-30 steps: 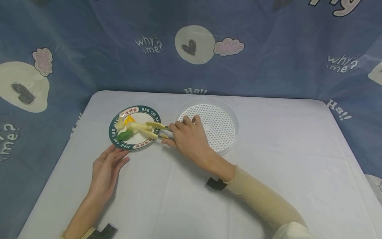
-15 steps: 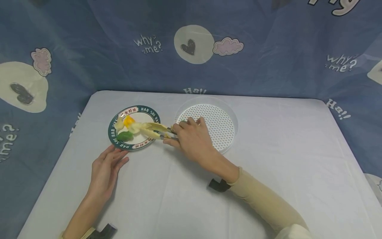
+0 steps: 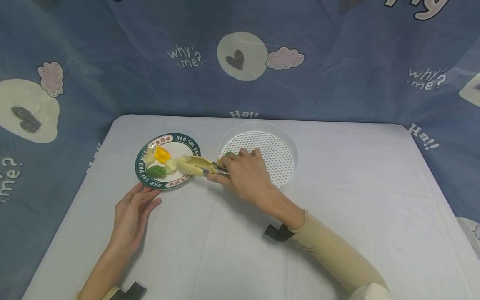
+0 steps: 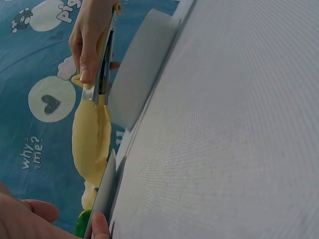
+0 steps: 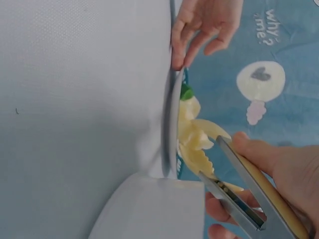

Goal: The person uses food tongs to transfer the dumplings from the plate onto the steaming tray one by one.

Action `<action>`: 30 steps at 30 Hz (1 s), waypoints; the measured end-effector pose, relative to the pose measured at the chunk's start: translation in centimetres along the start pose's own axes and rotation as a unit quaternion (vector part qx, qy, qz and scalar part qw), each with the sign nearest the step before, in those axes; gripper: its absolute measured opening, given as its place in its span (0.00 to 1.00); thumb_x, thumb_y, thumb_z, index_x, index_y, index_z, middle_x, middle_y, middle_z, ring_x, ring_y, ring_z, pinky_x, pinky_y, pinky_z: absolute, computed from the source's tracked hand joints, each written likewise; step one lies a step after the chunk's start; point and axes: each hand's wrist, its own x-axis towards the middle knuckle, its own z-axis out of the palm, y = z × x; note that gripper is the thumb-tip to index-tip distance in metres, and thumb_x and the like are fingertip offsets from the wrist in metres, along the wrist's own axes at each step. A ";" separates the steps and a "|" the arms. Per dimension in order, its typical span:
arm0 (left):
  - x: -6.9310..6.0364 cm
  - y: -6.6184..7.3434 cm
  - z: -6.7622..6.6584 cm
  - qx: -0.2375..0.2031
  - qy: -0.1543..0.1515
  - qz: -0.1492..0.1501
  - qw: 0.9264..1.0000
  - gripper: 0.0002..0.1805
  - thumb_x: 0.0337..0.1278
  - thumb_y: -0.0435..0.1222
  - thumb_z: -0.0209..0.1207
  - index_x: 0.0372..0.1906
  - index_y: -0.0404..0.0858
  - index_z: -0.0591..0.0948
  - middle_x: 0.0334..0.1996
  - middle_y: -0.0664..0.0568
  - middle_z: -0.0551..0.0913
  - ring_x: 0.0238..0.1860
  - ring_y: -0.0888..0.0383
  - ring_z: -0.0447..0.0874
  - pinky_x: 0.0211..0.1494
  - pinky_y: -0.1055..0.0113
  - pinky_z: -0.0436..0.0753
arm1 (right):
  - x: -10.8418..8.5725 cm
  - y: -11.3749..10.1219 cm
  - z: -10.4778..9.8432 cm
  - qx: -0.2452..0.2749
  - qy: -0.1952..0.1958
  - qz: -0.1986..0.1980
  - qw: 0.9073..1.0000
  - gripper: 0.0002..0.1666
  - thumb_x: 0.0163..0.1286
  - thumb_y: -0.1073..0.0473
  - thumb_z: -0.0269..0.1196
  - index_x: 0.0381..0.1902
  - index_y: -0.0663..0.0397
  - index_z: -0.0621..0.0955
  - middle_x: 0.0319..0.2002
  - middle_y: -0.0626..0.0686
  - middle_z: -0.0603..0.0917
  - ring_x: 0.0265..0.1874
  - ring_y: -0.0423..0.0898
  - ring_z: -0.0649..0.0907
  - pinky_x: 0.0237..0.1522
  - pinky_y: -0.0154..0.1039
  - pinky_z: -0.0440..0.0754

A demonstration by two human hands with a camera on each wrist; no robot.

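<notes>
My right hand (image 3: 245, 177) grips yellow-tipped metal tongs (image 5: 254, 184). The tongs' tips reach over the right part of a green-rimmed plate (image 3: 140, 166), with a pale piece (image 3: 183, 163) between them. On the plate lie an orange-yellow piece (image 3: 162, 154), a green piece (image 3: 156, 171) and pale pieces (image 3: 171, 166); their exact kind is unclear. My left hand (image 3: 131, 212) touches the plate's near rim with extended fingertips, also seen in the right wrist view.
A round white perforated tray (image 3: 277, 162) stands right of the plate, partly behind my right hand. Something green (image 3: 230, 155) shows in it beside my fingers. A white cloth (image 3: 337, 179) covers the table; a blue printed curtain (image 3: 150, 83) hangs behind.
My right hand and the tongs have drawn slightly to the right. The pale piece between the tips has moved right with them, away from the orange-yellow piece. My left hand stays at the rim.
</notes>
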 end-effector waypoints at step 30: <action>0.2 -0.2 -0.5 -0.005 -0.027 0.004 1.000 0.37 0.87 0.39 0.43 0.89 0.37 0.43 0.80 0.45 0.60 0.65 0.74 0.79 0.69 0.83 0.85 | -4.4 6.1 -4.5 0.003 0.024 0.092 0.995 0.38 0.74 0.21 0.55 0.51 0.45 0.88 0.44 0.48 0.92 0.45 0.55 0.82 0.55 0.58 0.80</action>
